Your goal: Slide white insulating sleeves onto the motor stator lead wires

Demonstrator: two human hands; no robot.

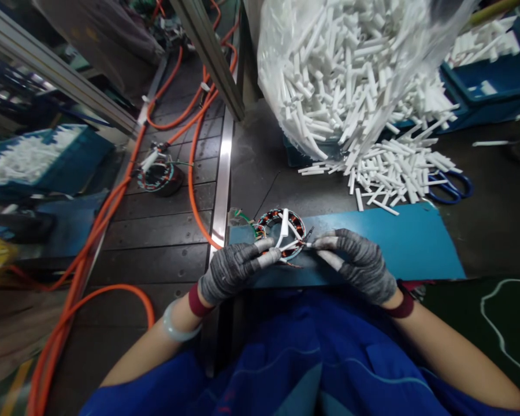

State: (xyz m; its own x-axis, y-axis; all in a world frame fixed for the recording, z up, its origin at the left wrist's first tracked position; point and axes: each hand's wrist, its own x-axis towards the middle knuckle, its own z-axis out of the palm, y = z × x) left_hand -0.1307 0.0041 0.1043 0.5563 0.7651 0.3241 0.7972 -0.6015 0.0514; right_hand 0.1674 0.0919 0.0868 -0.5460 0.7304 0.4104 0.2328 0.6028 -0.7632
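A motor stator (297, 221), a ring with orange-and-dark windings, lies on the blue mat in front of me. A white sleeve tube (285, 222) stands out over its middle, and green wires (245, 216) trail from its left side. My left hand (242, 266), in a grey glove with white fingertips, is closed at the near left rim on a thin white tube (289, 247). My right hand (357, 263), gloved alike, pinches a short white sleeve (307, 245) beside the ring's right edge. Fine wire ends between the hands are too small to make out.
Behind the blue mat (398, 240), a clear bag (273, 75) of white tubes spills onto the table near blue-handled scissors (448, 188). To the left, a slatted conveyor (169, 231) carries another stator (160, 178) and orange hoses (195, 162). Blue bins (494, 104) stand on both sides.
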